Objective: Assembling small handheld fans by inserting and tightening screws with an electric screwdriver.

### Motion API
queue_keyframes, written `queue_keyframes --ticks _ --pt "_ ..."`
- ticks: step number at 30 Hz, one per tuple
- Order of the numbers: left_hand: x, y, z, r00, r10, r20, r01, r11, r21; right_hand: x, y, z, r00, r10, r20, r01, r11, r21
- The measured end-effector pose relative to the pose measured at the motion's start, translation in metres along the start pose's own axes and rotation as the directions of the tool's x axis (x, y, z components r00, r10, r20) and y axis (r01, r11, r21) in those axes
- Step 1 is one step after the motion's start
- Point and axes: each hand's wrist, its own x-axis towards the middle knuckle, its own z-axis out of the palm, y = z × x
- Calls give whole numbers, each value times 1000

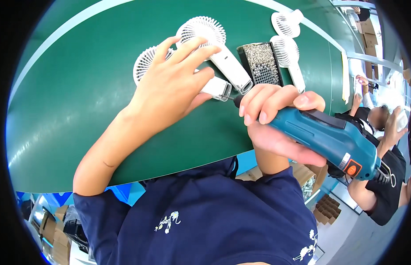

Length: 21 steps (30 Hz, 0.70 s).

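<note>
My left hand point(170, 84) grips a white handheld fan point(218, 88) lying on the green table; its thumb and fingers are around the handle, and they partly hide the fan's round grille. In my right hand point(276, 108) is a teal electric screwdriver point(324, 137), held with the fingers wrapped round its front part. The screwdriver's thin bit reaches to the metal-looking loop end of the held fan's handle; whether it sits in a screw cannot be made out. Beside it lies a second white handheld fan point(232, 68), its grille just beyond my left fingertips.
A black tray point(244, 62) with many small metal screws and a perforated plate stands right of the fans. Farther right lie two more white fans, one near point(286, 51) and one far point(285, 24). Another person point(384, 128) sits at the right, and boxes stand on the floor.
</note>
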Motion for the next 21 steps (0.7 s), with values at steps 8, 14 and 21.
queue_keyframes --ticks 8,14,21 --pt "-2 0 1 1000 -2 -15 2 1000 -7 0 7 2 1000 -3 25 3 1000 -5" --pt "8 -2 -3 999 19 26 -20 999 30 6 -9 -6 996 -58 -71 59 998 3" --pt "54 -11 -12 853 320 412 -398 910 118 -25 -98 -54 564 255 -785 -403 915 8"
